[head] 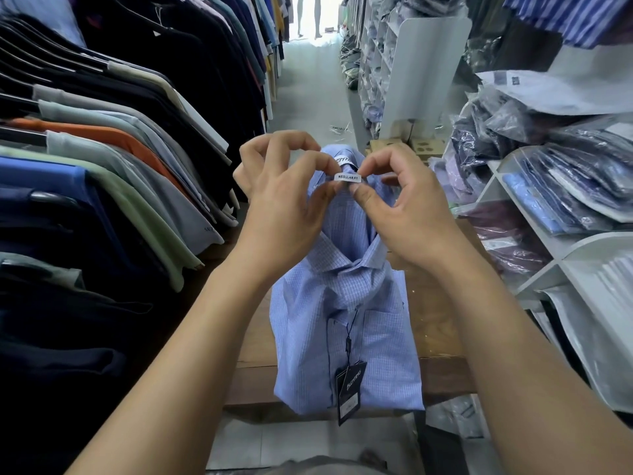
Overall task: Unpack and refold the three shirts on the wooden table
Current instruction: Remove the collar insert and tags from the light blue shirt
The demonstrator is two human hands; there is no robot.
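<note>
Pinching: both hands meet on one small white label [347, 177] printed REGULAR FIT, at the shirt's raised collar.
Left hand [284, 200]: thumb and forefinger grasp the label's left end; the other fingers arch above it.
Right hand [411, 214]: thumb and forefinger grasp the label's right end; the remaining fingers curl loosely.
Shirt [342, 320]: one in view, light blue with a fine check, folded, front up on the wooden table [435, 320], its collar end lifted to the hands.
Hang tag [349, 389]: one, black, on a dark string from the placket, lying on the shirt's lower front and reaching past its near edge.
Hanging garments [120, 166]: one long row at the left, too many to count.
Shelves [561, 248]: white, at the right, stacked with bagged shirts [582, 180], number unclear.
</note>
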